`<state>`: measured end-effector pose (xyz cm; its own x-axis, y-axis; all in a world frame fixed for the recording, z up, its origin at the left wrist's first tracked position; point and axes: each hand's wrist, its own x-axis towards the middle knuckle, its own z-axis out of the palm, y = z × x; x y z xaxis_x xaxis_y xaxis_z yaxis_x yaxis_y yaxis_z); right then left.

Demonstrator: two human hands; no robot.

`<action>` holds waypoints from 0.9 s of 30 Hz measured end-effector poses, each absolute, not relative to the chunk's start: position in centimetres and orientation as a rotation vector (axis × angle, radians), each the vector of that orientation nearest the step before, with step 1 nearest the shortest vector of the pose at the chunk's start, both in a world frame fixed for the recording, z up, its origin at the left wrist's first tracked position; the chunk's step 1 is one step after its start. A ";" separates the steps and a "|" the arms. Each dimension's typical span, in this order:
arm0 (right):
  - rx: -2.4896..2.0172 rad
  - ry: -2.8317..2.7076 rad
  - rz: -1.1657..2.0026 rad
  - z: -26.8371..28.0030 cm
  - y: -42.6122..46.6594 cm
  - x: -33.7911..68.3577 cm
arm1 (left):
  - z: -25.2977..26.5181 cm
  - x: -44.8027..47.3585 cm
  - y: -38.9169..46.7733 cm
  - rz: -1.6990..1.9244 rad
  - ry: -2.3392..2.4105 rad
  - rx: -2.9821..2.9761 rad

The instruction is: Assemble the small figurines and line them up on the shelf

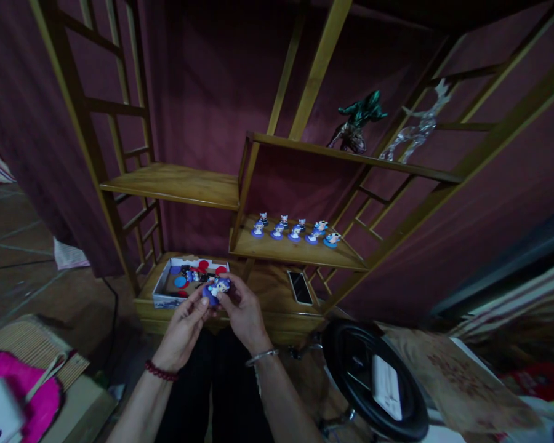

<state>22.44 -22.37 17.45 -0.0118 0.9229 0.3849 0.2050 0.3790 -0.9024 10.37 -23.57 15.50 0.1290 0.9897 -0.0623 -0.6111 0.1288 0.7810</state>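
Both hands, left hand (184, 323) and right hand (243, 311), grip a small figurine (216, 288) between their fingertips

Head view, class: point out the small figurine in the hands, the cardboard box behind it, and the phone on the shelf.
figurine (218, 287), head view, on its pale head.
cardboard box (162, 300), head view, on its front wall.
phone (300, 287), head view, middle of its dark screen.

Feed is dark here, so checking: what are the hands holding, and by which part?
Both hands, left hand and right hand, hold one small figurine on a round blue base. The fingertips pinch it at the base from either side.
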 end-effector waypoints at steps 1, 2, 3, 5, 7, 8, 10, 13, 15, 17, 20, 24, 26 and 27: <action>-1.062 -1.514 0.793 17.6 -22.3 22.4 | 15.5 10.2 -23.6 1.306 0.688 0.692; -1.057 -1.538 0.806 17.7 -22.2 22.4 | 15.5 10.2 -23.6 1.305 0.686 0.692; -1.046 -1.561 0.824 17.8 -22.1 22.4 | 15.5 10.1 -23.5 1.307 0.683 0.691; -1.016 -1.600 0.851 18.1 -21.9 22.5 | 15.5 10.0 -23.5 1.316 0.677 0.688; -0.995 -1.628 0.854 18.4 -21.8 22.6 | 15.4 10.1 -23.5 1.319 0.666 0.695; -0.991 -1.640 0.850 18.6 -21.8 22.7 | 15.3 10.1 -23.4 1.316 0.659 0.703; -0.981 -1.668 0.840 18.8 -21.9 23.0 | 15.3 10.3 -23.4 1.304 0.643 0.721; -0.974 -1.717 0.818 19.1 -21.9 23.6 | 15.3 10.6 -23.3 1.281 0.619 0.733; -0.984 -1.746 0.812 19.2 -21.9 23.9 | 15.4 10.7 -23.3 1.281 0.607 0.724; -0.993 -1.761 0.817 19.1 -21.8 24.1 | 15.5 10.8 -23.3 1.284 0.599 0.716; -0.990 -1.782 0.814 19.0 -21.6 24.2 | 15.5 10.7 -23.3 1.283 0.586 0.712; -0.986 -1.825 0.788 19.2 -21.4 24.1 | 15.4 10.5 -23.2 1.281 0.581 0.689; -0.996 -1.852 0.763 19.5 -21.4 24.2 | 15.4 10.5 -23.1 1.287 0.584 0.670; -1.003 -1.863 0.748 19.7 -21.4 24.2 | 15.4 10.6 -23.1 1.290 0.583 0.659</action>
